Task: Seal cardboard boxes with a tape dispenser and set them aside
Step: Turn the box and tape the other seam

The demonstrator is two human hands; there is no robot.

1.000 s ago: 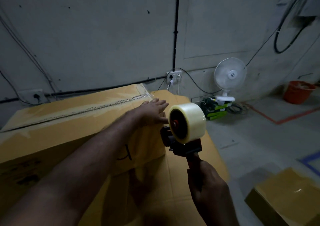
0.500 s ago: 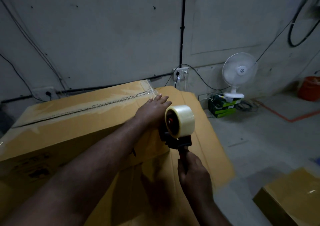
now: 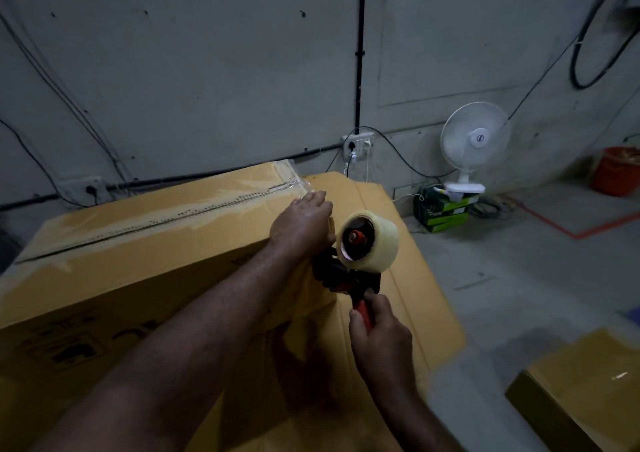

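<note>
A large brown cardboard box (image 3: 145, 244) fills the left half of the view, its top seam running left to right under clear tape. My left hand (image 3: 301, 221) lies flat on the box's right end, fingers straight, near the seam's end. My right hand (image 3: 379, 334) grips the red handle of a tape dispenser (image 3: 360, 254) with a roll of clear tape. The dispenser's head sits against the box's right edge, just below my left hand.
A flattened cardboard sheet (image 3: 398, 278) lies on the floor under and right of the box. Another brown box (image 3: 581, 386) sits at the lower right. A white fan (image 3: 474, 147) on green packages, a wall socket (image 3: 356, 142) and an orange bucket (image 3: 616, 171) stand along the wall.
My right hand has brought the tape dispenser in from the right up against the box's right end. My left hand stayed on the box corner.
</note>
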